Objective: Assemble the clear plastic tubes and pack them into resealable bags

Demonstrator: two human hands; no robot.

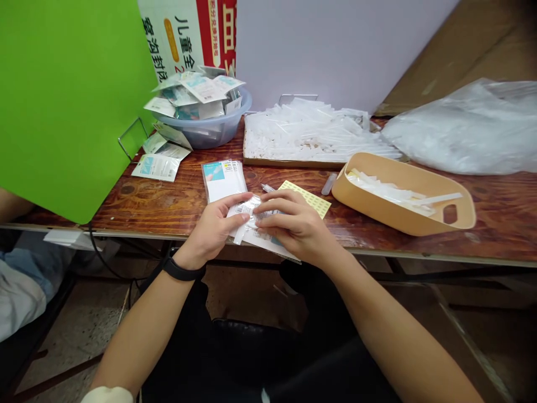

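Both hands are on a clear plastic packet with a printed white card [268, 239] at the table's front edge. My left hand [216, 226], with a black band at its wrist, pinches the packet's left end between thumb and fingers. From the other side my right hand [296, 221] bends its fingers over the packet, its fingertips close to the left thumb. A small whitish strip [239, 234] sticks out below the left thumb. Just behind the hands lie a stack of printed cards [225, 182], a small clear tube [267, 188] and a yellow sticker sheet [307, 197].
A blue bowl [210, 132] heaped with packaged cards stands back left, with loose packets [156, 167] beside it. Behind are a shallow box [289, 163] of white plastic pieces and a plastic bag [470, 129]. A tan basket [390, 215] stands right; a green panel [71, 101] rises left.
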